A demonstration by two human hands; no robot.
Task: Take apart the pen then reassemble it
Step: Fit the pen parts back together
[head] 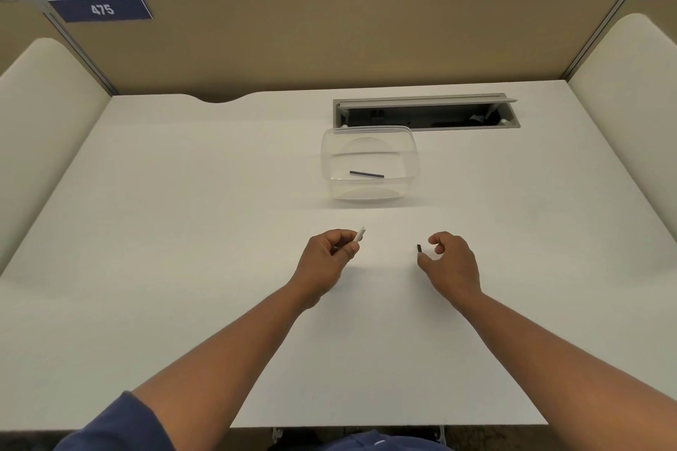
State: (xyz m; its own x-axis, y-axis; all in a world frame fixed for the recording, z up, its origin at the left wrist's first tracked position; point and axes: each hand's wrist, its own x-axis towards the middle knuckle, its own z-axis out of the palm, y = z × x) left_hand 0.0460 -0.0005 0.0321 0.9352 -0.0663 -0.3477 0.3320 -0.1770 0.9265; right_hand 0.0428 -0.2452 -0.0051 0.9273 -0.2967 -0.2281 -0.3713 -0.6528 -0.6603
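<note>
My left hand (329, 254) is closed around a white pen barrel (359, 234), whose open end pokes out up and to the right past my fingers. A small dark pen piece (418, 248) stands on the white desk just left of my right hand (452, 262). That hand hovers beside the piece with its thumb and forefinger apart, not touching it. Farther back, a thin dark pen part (366, 174) lies inside a clear plastic container (410, 154).
The white desk (183, 231) has an open cable tray (425, 113) set into it behind the container. Tan partition walls and cream side panels (44, 113) enclose the desk on three sides. Its front edge runs just above my lap.
</note>
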